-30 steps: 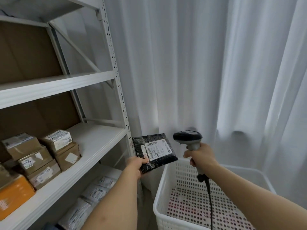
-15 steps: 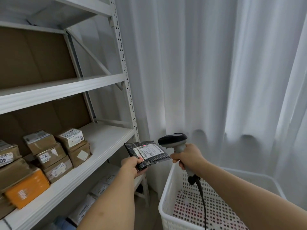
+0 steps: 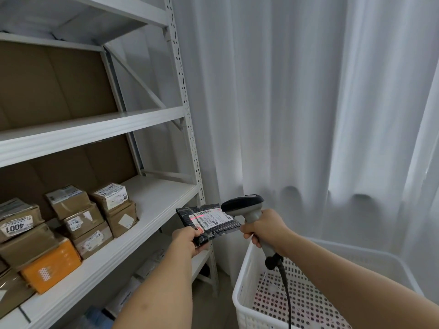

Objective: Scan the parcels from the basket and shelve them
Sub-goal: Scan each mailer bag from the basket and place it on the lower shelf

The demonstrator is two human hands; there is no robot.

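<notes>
Parcel [image 3: 209, 223]: flat black bubble mailer, white label, red scan line; my left hand [image 3: 187, 241] pinches corner, right hand [image 3: 266, 230] grips grey scanner [image 3: 244, 206]. Shelf box [image 3: 17, 223] reads "4001".

- Bright, soft daylight glows through the curtain [image 3: 308, 115] on the right.
- Shadows faint; no harsh glare.
- Wide-angle bending tilts the shelf [image 3: 95, 129] uprights.
- Lower-left corner slightly blurred.

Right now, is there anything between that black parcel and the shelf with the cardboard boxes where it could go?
Nothing visible blocks it. The black plastic parcel, held in the left hand, sits just off the white metal shelf. The shelf's right end is bare; the brown cardboard boxes are stacked further left.
</notes>
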